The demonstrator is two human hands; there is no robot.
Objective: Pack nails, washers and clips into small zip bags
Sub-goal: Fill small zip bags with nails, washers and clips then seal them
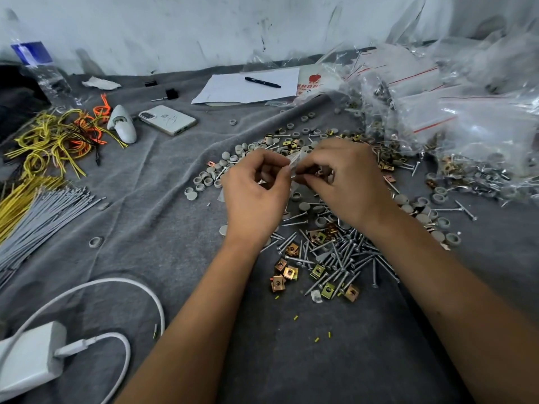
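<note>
Hands, left (256,188) and right (344,182), pinching small clear zip bag (293,162)

Shiny metal nails (344,258) and brassy clips (290,272) lie on matt, fuzzy grey cloth (163,217) beside glossy clear plastic bags (466,118).

A grey cloth (163,199) covers the desk. Screws (347,258), brass clips (287,272) and grey caps (204,176) lie scattered beneath and around both grips; wire ties (43,211), phone (166,119), charger (29,363) sit well left.
</note>
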